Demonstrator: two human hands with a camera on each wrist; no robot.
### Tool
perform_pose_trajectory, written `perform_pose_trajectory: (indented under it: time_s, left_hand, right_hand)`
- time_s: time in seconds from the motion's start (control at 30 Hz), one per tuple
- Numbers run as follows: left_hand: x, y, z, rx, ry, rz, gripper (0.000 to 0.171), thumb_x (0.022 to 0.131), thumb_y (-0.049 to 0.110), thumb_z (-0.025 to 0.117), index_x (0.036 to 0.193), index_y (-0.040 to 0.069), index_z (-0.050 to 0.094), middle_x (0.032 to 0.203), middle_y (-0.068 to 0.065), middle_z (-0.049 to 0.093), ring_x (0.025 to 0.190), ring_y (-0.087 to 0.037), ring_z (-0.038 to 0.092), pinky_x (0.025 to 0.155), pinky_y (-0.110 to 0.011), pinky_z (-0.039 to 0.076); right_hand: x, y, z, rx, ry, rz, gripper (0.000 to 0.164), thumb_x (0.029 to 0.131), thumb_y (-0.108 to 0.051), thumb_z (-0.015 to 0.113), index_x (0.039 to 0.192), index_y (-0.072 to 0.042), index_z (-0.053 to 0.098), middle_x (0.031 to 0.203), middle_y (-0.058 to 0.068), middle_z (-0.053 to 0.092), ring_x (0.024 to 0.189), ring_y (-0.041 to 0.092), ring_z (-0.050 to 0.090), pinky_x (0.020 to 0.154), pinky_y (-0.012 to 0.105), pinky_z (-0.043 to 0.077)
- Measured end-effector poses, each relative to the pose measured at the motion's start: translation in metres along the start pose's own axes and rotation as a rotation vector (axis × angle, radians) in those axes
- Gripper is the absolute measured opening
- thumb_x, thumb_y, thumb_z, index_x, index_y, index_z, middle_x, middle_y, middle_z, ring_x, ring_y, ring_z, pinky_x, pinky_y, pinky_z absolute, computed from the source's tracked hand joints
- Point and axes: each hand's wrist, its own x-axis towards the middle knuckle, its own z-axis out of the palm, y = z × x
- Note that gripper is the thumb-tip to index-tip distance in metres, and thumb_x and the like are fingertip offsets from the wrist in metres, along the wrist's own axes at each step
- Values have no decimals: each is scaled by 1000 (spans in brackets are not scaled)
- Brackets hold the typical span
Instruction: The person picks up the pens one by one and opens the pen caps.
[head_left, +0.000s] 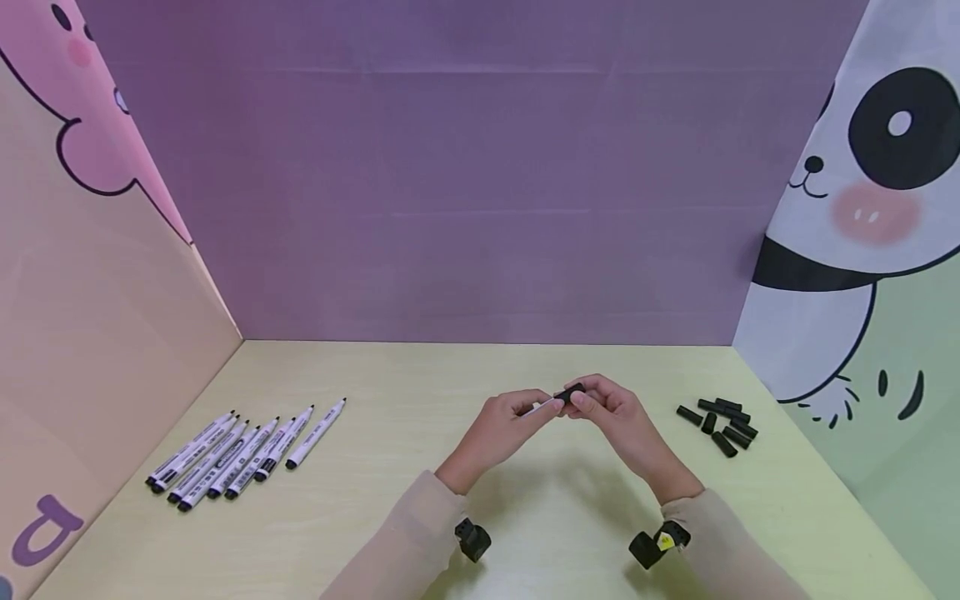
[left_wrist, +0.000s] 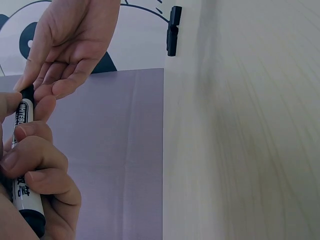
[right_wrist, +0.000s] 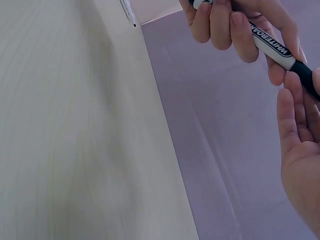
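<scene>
Both hands meet above the table around a white whiteboard marker (left_wrist: pixel 30 200) with black print. My left hand (head_left: pixel 513 423) curls its fingers round the marker's body. At the marker's far end my right hand (head_left: pixel 617 412) pinches the black cap (right_wrist: pixel 305 77) between thumb and fingers; the cap sits against the marker body. To the left, several white markers (head_left: pixel 243 462) lie side by side with bare dark tips pointing away. Several loose black caps (head_left: pixel 708 422) lie in a small cluster to the right of the right hand.
The pale wooden table (head_left: pixel 390 533) is bounded by a purple back wall (head_left: pixel 480 183) and printed side panels, with a panda picture (head_left: pixel 825 242) at right. A black wrist camera (head_left: pixel 472 540) sits on the left sleeve, another camera (head_left: pixel 648 548) on the right.
</scene>
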Motion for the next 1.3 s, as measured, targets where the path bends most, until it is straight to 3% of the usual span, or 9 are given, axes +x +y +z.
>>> perform_pose_trajectory:
  time_s: [0.13, 0.37, 0.7, 0.93, 1.1, 1.3]
  left_hand:
    - [0, 0, 0, -12, -13, 2, 34, 98, 55, 56, 105, 28, 76, 83, 8, 64, 74, -12, 48, 69, -32, 40]
    - [0, 0, 0, -21, -30, 2, 29, 98, 54, 57, 100, 31, 75, 64, 5, 42, 64, -11, 40, 63, -29, 35]
    - [-3, -1, 2, -33, -50, -19, 37, 99, 55, 55, 92, 23, 73, 72, 3, 53, 68, -13, 47, 62, -30, 41]
    - [-8, 5, -1, 50, -53, -12, 32, 101, 56, 51, 106, 28, 66, 70, 4, 49, 64, -12, 42, 60, -30, 37]
    - [-10, 5, -7, 56, -79, -39, 32, 103, 51, 49, 115, 22, 53, 65, 3, 50, 55, -12, 36, 55, -29, 32]
    - [-12, -2, -18, 69, -80, -33, 22, 105, 35, 44, 113, 14, 44, 71, 0, 60, 56, -13, 31, 54, -29, 28]
  right_hand:
    - [-1, -1, -1, -23, -2, -8, 26, 104, -17, 57, 120, 3, 60, 105, 6, 70, 97, 16, 67, 92, 32, 52]
    - [-2, -1, -2, -37, -16, -14, 24, 104, -16, 56, 119, 2, 60, 106, 7, 70, 99, 20, 67, 93, 31, 51]
    - [-2, -1, -3, -84, -37, -74, 20, 105, -10, 54, 121, 0, 60, 116, 7, 70, 104, 19, 68, 95, 32, 51]
    - [0, -7, -6, -87, -52, -50, 22, 103, -11, 57, 122, 0, 61, 117, 7, 69, 102, 19, 68, 95, 33, 51]
    - [2, -5, -12, -99, 24, -20, 26, 104, -17, 58, 123, -1, 61, 115, 12, 69, 102, 19, 68, 94, 33, 52]
    - [2, -7, -19, -74, 138, -1, 31, 103, -20, 59, 123, 4, 58, 107, 15, 70, 97, 17, 69, 92, 30, 52]
